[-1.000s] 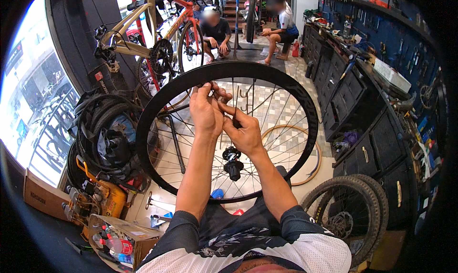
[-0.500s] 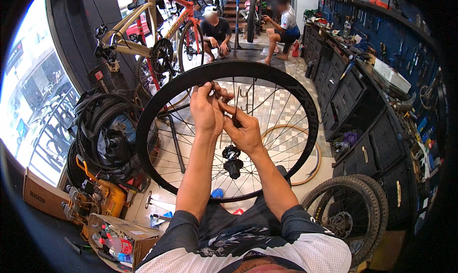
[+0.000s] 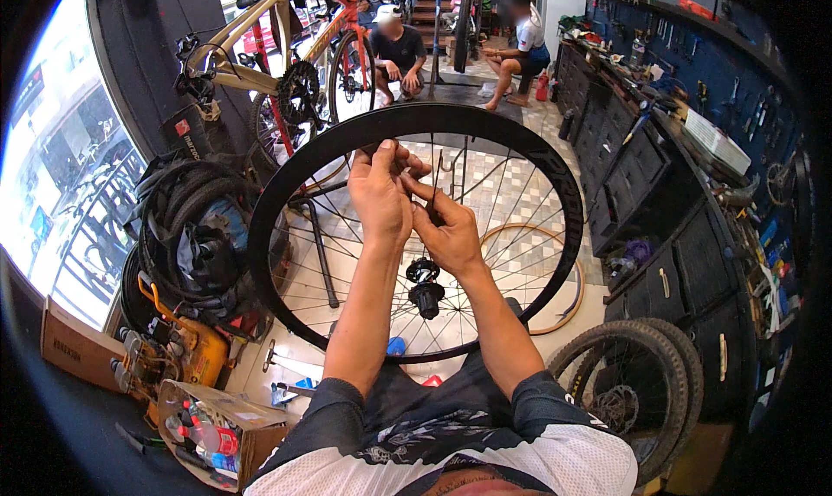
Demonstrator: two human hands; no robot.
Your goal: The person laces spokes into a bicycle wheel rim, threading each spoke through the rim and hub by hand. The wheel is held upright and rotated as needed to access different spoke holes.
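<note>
A long black desk (image 3: 637, 162) with drawers runs down the right side, its far right part lost in the dark border of the lens. A tan bicycle frame (image 3: 282, 36) stands at upper left, partly overlapped by other bicycle parts. The wheel (image 3: 477, 121) is centrally placed before the wearer, above the lap; contact between its lower rim and the legs cannot be determined. It presents its broad face to the wearer and appears as an oval with its long axis running left to right. The rim is deep and black, with faint lettering on the right side, and the spokes are thin and dark. Both forearms cross the lower rim and conceal short sections of it. The left hand (image 3: 379, 192) is raised to the inner edge of the upper-left rim, fingers curled, thumb pointing up. The right hand (image 3: 449, 233) is just beside it, thumb and forefinger drawn close together. Whether either set of fingers pinches a small part cannot be told; the fingertips overlap and hide it. The black hub (image 3: 424, 295) points its stepped near end toward the wearer and slightly downward. A blue item (image 3: 396, 346), partly covered at the lower rim, is unidentifiable.
</note>
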